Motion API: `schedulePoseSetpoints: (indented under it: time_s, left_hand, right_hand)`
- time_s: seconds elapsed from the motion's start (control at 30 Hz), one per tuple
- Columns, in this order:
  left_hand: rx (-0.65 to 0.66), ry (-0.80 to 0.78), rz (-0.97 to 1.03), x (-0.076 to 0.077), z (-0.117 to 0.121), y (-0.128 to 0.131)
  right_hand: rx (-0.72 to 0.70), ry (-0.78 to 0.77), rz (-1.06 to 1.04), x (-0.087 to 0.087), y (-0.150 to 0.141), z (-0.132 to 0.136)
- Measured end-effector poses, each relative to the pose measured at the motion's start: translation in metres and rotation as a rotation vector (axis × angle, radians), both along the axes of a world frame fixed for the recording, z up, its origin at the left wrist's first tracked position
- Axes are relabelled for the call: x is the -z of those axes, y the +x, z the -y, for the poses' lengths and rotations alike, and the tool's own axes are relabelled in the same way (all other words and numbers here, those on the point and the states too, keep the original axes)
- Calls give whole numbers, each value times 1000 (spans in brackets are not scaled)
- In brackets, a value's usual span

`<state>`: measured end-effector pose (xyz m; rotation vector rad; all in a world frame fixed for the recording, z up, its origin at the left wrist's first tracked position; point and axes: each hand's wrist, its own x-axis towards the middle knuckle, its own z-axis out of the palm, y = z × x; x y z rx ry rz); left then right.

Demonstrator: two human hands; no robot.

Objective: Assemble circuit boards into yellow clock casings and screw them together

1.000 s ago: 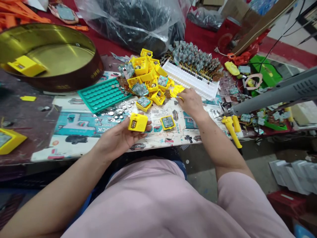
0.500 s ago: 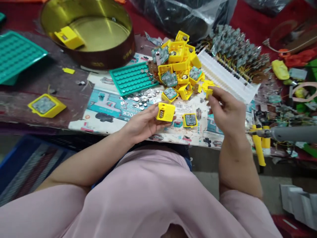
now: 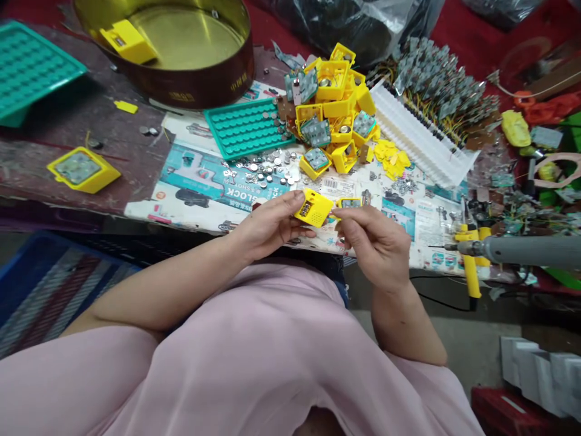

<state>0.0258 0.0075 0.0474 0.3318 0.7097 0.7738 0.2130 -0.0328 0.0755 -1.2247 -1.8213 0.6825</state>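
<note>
My left hand (image 3: 272,223) grips a small yellow plastic box (image 3: 314,208); its open battery slot, with a row of button cells, and a patch of small holes face up. Beside the box's right side is my right hand (image 3: 374,239), its thumb and forefinger pinched on a small yellow cover that is mostly hidden at the fingertips. Just behind those fingers, on the table, lies another yellow box with a grey circuit board (image 3: 350,203), partly covered by the hand. Loose yellow covers (image 3: 391,158) form a little heap farther back.
Yellow boxes (image 3: 333,79) are piled behind the hands, near a green tray (image 3: 247,130) and scattered button cells (image 3: 267,169). A round tin (image 3: 200,85) stands back left. A white foam rack (image 3: 422,136) holds wired boards. A grey tool (image 3: 521,248) juts in from the right.
My right hand has come from the heap of yellow covers leftward and nearer, up to the held box. My left hand has turned that box slightly.
</note>
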Motion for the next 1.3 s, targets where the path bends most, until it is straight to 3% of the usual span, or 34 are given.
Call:
schedulePoseSetpoints:
  time_s: [0.13, 0.3, 0.53, 0.73, 0.87, 1.13, 1.2, 1.3]
  left_hand:
    - [92, 73, 25, 4, 6, -1]
    - [98, 5, 25, 3, 12, 3]
    - [51, -52, 13, -3, 12, 7]
    - [0, -71, 21, -6, 12, 13]
    - [-65, -72, 23, -9, 13, 18]
    - [-104, 23, -8, -12, 15, 19]
    - [-77, 74, -11, -8, 16, 16]
    - [-12, 154, -1, 2, 18, 12]
  right_hand:
    - [-94, -107, -36, -4, 6, -2]
    - [-110, -259, -102, -7, 18, -18]
    - [-154, -121, 225, -18, 8, -37]
    - [-41, -60, 169, -15, -11, -35]
    - [60, 109, 309, -9, -16, -33]
    - [133, 211, 378, 2, -17, -32]
    - [130, 190, 326, 5, -16, -33]
    - [-37, 22, 269, 5, -14, -31]
